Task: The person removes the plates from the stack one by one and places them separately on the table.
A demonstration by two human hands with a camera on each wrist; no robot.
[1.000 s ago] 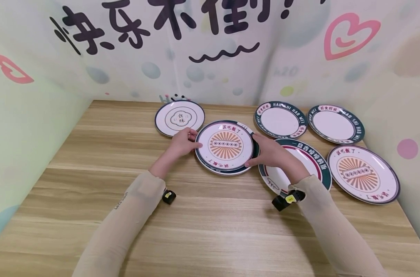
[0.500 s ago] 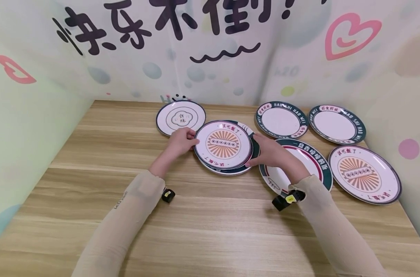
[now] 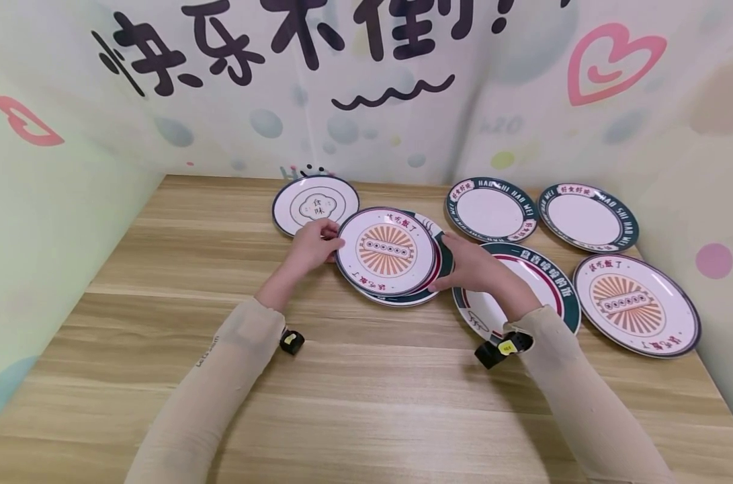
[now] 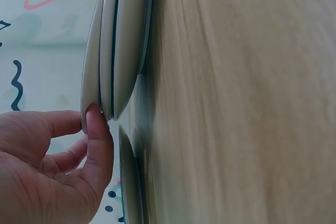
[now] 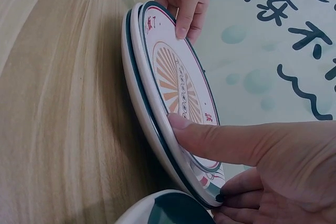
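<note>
Slightly left of the right-hand plates, a stack of plates is held between both hands. Its top plate (image 3: 386, 251) is white with an orange sunburst and red characters. My left hand (image 3: 310, 247) pinches this top plate's left rim between thumb and fingers; in the left wrist view the plate's near edge (image 4: 90, 90) stands apart from those below. My right hand (image 3: 470, 265) grips the right side of the stack, thumb on a rim and fingers at its outer edge. Beneath, a green-rimmed plate (image 3: 428, 224) peeks out, mostly covered by the sunburst plate.
A blue-rimmed plate (image 3: 316, 205) lies behind my left hand. To the right lie two green-rimmed plates, one near (image 3: 490, 209) and one farther right (image 3: 586, 216). A larger green-and-red-rimmed plate (image 3: 544, 272) lies partly under my right forearm, beside another sunburst plate (image 3: 635, 304). A wall stands behind the table (image 3: 366, 403).
My left hand has shifted the top sunburst plate a little left and up, its left side lifting off the stack. More of the rims below shows at the right. My right hand stays put.
</note>
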